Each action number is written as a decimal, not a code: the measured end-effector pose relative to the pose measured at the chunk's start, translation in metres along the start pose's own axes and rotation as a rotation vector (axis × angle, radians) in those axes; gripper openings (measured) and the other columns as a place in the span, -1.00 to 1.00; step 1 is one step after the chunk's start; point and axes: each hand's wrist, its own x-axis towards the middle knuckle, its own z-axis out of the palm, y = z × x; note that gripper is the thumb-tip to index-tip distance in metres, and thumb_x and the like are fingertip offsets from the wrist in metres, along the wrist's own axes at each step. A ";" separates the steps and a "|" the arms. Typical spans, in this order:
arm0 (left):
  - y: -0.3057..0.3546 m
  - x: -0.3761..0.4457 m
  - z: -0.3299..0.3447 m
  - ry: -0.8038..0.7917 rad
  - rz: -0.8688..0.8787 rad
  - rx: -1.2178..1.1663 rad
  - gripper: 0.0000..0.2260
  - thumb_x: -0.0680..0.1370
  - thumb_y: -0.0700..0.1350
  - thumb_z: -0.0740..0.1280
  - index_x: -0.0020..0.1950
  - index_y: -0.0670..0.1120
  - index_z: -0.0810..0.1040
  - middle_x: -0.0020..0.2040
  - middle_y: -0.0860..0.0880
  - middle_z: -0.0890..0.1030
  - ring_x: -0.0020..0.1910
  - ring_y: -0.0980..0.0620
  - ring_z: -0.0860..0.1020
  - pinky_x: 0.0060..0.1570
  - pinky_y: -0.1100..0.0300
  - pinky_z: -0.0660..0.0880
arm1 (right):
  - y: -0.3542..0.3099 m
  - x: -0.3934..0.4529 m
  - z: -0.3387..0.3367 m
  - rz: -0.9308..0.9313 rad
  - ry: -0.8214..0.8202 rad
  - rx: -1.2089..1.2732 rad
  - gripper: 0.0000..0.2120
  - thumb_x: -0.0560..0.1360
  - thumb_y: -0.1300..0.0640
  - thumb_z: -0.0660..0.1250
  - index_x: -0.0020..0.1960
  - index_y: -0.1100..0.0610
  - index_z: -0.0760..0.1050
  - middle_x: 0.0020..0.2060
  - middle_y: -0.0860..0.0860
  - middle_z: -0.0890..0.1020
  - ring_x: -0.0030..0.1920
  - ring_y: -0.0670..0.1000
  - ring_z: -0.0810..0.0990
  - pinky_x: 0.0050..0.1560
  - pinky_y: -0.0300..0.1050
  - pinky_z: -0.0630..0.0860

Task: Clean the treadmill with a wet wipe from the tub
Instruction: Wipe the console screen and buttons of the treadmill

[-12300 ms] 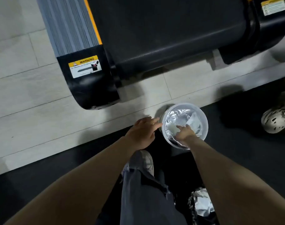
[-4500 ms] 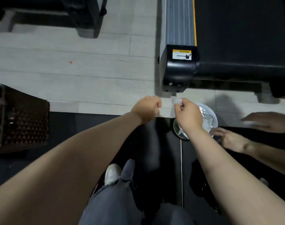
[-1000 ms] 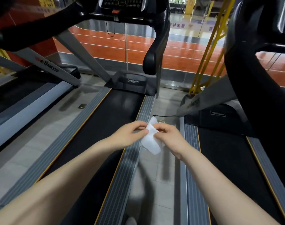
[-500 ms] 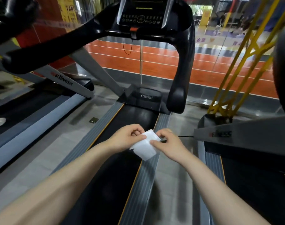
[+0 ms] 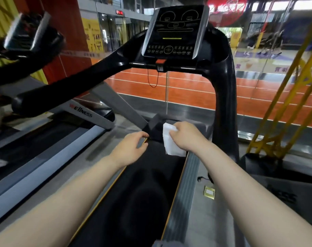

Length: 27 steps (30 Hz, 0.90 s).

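I stand on the black belt (image 5: 133,193) of a treadmill, facing its console (image 5: 174,32). A white wet wipe (image 5: 170,141) hangs unfolded from my right hand (image 5: 187,136), which pinches its top edge above the belt's right side. My left hand (image 5: 132,148) floats a little to the left of the wipe, apart from it, fingers loosely curled and holding nothing. Black handrails run down from the console on the left (image 5: 71,88) and right (image 5: 224,97). The tub is out of view.
Grey ribbed side rails (image 5: 185,189) flank the belt. Another treadmill (image 5: 50,148) stands to the left, and a third machine's base (image 5: 285,189) to the right. Yellow frame bars (image 5: 283,111) rise at the far right. A glass wall and orange track lie ahead.
My left hand has let go of the wipe and dropped left; the right hand alone holds it. My view has risen, so the console now fills the top centre.
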 end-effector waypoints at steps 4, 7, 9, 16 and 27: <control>-0.014 0.070 -0.011 0.060 0.036 -0.019 -0.68 0.61 -0.12 0.31 0.36 -0.08 0.48 0.30 -0.02 0.55 0.32 -0.01 0.46 0.30 0.13 0.37 | 0.001 0.063 -0.022 0.004 0.065 -0.059 -0.77 0.52 0.22 0.14 -0.32 0.12 0.36 -0.40 0.01 0.46 -0.37 0.03 0.41 -0.43 -0.13 0.22; -0.004 0.135 -0.045 0.027 0.033 -0.017 -0.66 0.61 -0.19 0.30 0.38 -0.15 0.46 0.32 -0.09 0.54 0.34 -0.06 0.45 0.25 0.24 0.30 | 0.003 0.117 -0.053 0.042 0.079 0.010 -0.81 0.50 0.23 0.16 -0.27 0.22 0.43 -0.40 0.06 0.48 -0.35 0.07 0.41 -0.39 -0.11 0.26; 0.003 0.172 -0.075 -0.040 0.021 0.014 -0.64 0.61 -0.22 0.29 0.41 -0.18 0.44 0.36 -0.11 0.51 0.38 -0.08 0.40 0.21 0.33 0.21 | 0.006 0.146 -0.075 0.104 0.086 0.082 -0.81 0.50 0.21 0.20 -0.21 0.25 0.51 -0.33 0.09 0.56 -0.28 0.08 0.49 -0.34 -0.13 0.32; 0.024 0.265 -0.151 -0.099 0.005 0.083 -0.63 0.60 -0.18 0.28 0.42 -0.15 0.44 0.38 -0.10 0.48 0.40 -0.10 0.37 0.31 0.12 0.28 | 0.018 0.199 -0.144 0.374 0.138 0.508 -0.62 0.46 0.10 0.42 -0.34 0.09 0.25 -0.39 0.01 0.29 -0.33 0.02 0.31 -0.31 -0.13 0.17; 0.004 0.367 -0.175 -0.180 0.235 0.046 -0.68 0.43 -0.14 0.22 0.16 -0.04 0.56 0.11 -0.02 0.61 0.14 -0.09 0.57 0.13 0.03 0.52 | -0.013 0.283 -0.195 0.437 0.153 0.511 -0.79 0.45 -0.06 0.36 -0.12 0.05 0.41 -0.14 0.02 0.48 -0.15 0.04 0.50 -0.10 -0.06 0.39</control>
